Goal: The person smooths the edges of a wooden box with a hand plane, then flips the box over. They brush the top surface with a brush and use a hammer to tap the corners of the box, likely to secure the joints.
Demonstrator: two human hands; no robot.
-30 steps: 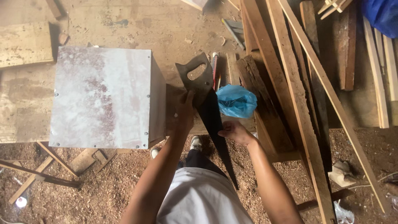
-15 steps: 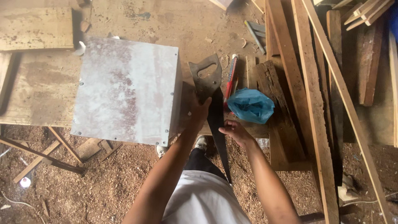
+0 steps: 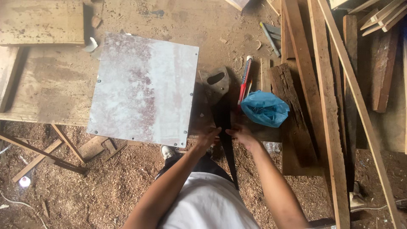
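Handsaw (image 3: 223,127) lying straight out ahead on the counter (image 3: 51,91), long axis running near to far — wooden handle (image 3: 215,82) at the far end, dark blade coming back toward the body and overhanging the counter's near edge, tip down over the sawdust floor (image 3: 85,186). Both hands at the blade's middle, right where it crosses that edge. Left hand (image 3: 207,138) against the blade's left side, right hand (image 3: 241,135) against its right side, fingers of each curled narrow onto the dark steel; whether pinching or only resting, cannot tell at this size. Neither hand nearer than the other — level with each other across the blade, both well short of the handle.

Tight quarters on both flanks. Square pale metal-topped box (image 3: 144,89) just beside the blade on the left, its corner close by the left wrist. Blue plastic bag (image 3: 265,108) just right of the blade, a red-and-white tube (image 3: 245,80) near the handle, a dark weathered block (image 3: 292,106) beyond the bag, long planks (image 3: 326,106) farther right. Open room mainly along the blade's own line, back toward the body.
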